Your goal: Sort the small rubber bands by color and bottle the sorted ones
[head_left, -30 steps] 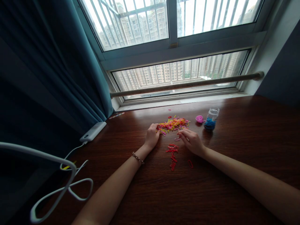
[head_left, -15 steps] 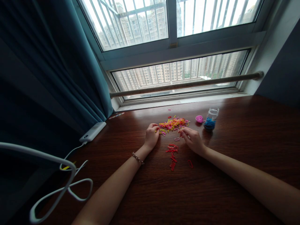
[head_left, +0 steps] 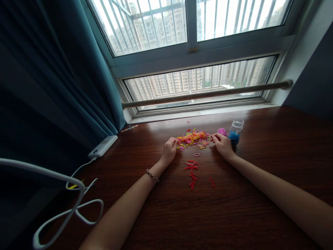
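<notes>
A loose pile of small coloured loops (head_left: 194, 138), yellow, red, pink and orange, lies on the dark wooden table (head_left: 166, 211). Whether they are paper clips or bands is too small to tell. At the pile's left edge, my left hand (head_left: 169, 151) has its thumb and fingers pressed together. My right hand (head_left: 222, 145) is pinched at the right edge, in front of the pink cup (head_left: 221, 131). Anything in either pinch is too small to make out. Nearer me lies a cluster of red loops (head_left: 192, 172), with a single red loop (head_left: 212, 182) to its right and a pink loop (head_left: 197, 154) above.
Just behind my right hand stands an uncapped clear jar (head_left: 235, 132) with blue contents. At the left edge of the table are a white power bank (head_left: 103, 147) and a looped white cable (head_left: 78, 208). A blue curtain (head_left: 85, 69) hangs beside the barred window.
My right hand has moved right and slightly away from me, from the pile's front to its right edge by the pink cup. My left hand has barely shifted.
</notes>
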The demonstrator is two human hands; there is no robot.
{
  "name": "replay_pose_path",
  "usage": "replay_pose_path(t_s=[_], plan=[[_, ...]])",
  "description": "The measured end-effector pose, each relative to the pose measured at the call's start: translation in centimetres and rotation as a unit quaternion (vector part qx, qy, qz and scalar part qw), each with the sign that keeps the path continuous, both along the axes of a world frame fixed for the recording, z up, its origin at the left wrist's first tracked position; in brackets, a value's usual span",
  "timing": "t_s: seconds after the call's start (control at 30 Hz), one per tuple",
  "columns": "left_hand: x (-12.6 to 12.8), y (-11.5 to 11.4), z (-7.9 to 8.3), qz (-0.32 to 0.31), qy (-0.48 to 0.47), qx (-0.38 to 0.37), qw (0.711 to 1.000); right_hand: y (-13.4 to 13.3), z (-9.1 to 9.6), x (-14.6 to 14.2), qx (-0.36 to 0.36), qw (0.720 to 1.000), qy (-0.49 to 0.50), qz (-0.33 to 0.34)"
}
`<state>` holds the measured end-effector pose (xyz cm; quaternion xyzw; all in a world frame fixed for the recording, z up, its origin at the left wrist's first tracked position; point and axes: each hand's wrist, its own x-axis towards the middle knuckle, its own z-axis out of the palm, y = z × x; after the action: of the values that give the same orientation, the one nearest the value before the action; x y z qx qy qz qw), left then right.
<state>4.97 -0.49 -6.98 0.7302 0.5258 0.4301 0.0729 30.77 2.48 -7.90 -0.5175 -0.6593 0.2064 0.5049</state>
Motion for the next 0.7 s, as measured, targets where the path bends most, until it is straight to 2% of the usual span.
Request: replay_pose_path(t_s=[0.17,0.27,0.33,0.4,0.47,0.57,0.63,0.7], plan=[[-0.1,-0.1,0.1,-0.019,-0.014,-0.030,0.999,0.0,-0.2,-0.1,-0.004,1.000,-0.020,-0.004],[0.6,-1.2,0.6,-0.075,0.017,-0.019,0.997,0.1,-0.3,0.0,-0.011,0.999,-0.051,-0.004],[1.4,-2.3,1.0,-0.129,0.082,0.012,0.988,0.1,-0.4,0.1,-0.016,0.997,-0.075,0.002],[2.5,-3.4,1.4,-0.193,0.177,0.064,0.963,0.1,-0.4,0.1,-0.019,0.995,-0.093,0.010],[3.5,-4.4,1.6,-0.255,0.261,0.116,0.924,0.0,-0.4,0.1,-0.023,0.994,-0.102,0.016],[4.4,-5.2,1.9,-0.297,0.308,0.157,0.890,-0.1,-0.2,0.1,-0.029,0.994,-0.106,0.025],[4.6,-5.4,1.9,-0.301,0.297,0.155,0.893,-0.2,-0.2,0.1,-0.029,0.993,-0.113,0.033],[4.4,-5.4,1.9,-0.297,0.256,0.131,0.910,-0.2,-0.1,0.1,-0.027,0.991,-0.121,0.044]])
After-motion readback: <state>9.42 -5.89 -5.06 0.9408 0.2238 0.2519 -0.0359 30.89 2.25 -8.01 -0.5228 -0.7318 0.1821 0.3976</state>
